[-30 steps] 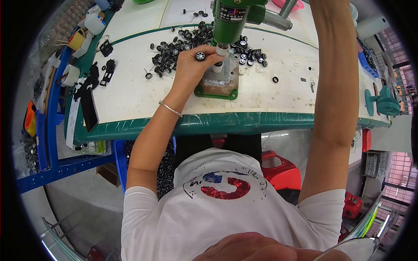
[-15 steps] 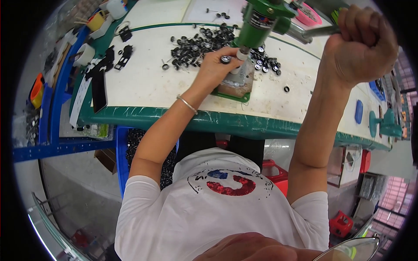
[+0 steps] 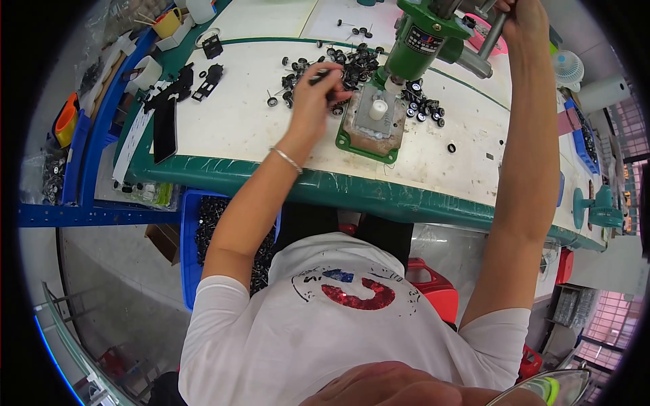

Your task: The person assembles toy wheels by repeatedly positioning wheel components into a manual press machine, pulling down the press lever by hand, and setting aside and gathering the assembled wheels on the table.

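A green hand press [image 3: 423,37] stands on a green base plate [image 3: 352,145] at the middle of the white worktable [image 3: 230,122]. A white cylinder [image 3: 378,108] sits on the grey fixture under its ram. My left hand [image 3: 315,91] hovers just left of the fixture, its fingers pinched on a small black wheel [image 3: 319,74]. My right hand [image 3: 521,17] reaches up at the top edge and grips the press's grey lever [image 3: 484,47]. Several small black wheels [image 3: 355,61] lie scattered behind and to the right of the press.
A black phone [image 3: 164,135] and black plastic frames [image 3: 179,84] lie at the table's left. A blue bin of black parts [image 3: 203,223] sits under the table edge. A yellow cup [image 3: 166,24] stands far left, a small fan [image 3: 567,68] at the right, and a red stool [image 3: 433,277] below.
My left hand has drawn back from the press fixture to the left, over the wheels. My right hand has gone from low at the right to high at the top with the lever.
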